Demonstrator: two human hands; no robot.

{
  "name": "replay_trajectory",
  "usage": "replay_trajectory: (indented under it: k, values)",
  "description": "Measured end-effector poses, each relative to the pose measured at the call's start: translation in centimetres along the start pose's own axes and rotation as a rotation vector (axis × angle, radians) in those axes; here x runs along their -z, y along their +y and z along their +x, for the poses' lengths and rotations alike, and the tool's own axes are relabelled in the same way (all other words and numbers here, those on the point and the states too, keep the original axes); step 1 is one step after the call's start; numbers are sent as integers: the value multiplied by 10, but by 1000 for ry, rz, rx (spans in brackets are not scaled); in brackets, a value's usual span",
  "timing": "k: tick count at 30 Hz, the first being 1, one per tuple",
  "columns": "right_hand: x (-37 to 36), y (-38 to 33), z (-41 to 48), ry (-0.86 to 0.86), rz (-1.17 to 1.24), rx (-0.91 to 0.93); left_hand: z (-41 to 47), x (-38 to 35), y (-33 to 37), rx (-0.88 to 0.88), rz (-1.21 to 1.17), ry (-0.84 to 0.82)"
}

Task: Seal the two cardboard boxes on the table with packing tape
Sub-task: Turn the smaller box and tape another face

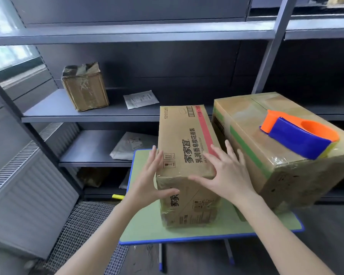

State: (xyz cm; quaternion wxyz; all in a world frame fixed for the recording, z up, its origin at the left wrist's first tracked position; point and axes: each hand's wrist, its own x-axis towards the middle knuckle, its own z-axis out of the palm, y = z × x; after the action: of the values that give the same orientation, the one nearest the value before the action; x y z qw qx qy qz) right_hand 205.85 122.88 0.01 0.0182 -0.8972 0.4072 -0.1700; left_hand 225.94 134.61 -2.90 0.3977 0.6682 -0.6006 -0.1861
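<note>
Two cardboard boxes stand on a small green table [147,225] with a blue rim. The narrower printed box [185,135] with a red stripe is on the left, shiny tape over its near end. My left hand [150,181] lies against its left side, thumb on the front face, fingers straight. On its top near corner rests my right hand [226,175] with fingers spread flat. The larger box [250,124] with green tape sits to the right, touching or nearly touching the printed one. An orange and blue tape dispenser [298,133] lies on top of it.
Dark metal shelving stands behind the table. A worn taped carton [84,88] and a paper sheet [140,99] lie on one shelf, and a white bag [131,145] on the shelf below. A radiator [24,195] and a wire mesh panel [83,231] are at the left.
</note>
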Motion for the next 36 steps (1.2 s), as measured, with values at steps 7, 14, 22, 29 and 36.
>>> replay_trajectory:
  k: [7,14,22,29,36]
  values:
    - [-9,3,13,-121,559,-409,-6,-22,-20,283,-262,-169]
    - [-11,15,10,45,654,-421,13,-16,6,202,-255,-92]
    - [-19,17,11,247,1027,-508,27,26,51,-108,279,-54]
    - [-63,2,2,181,1483,-720,37,35,56,-146,695,-153]
    - [-125,-4,-13,85,1662,-917,50,16,47,-127,859,-344]
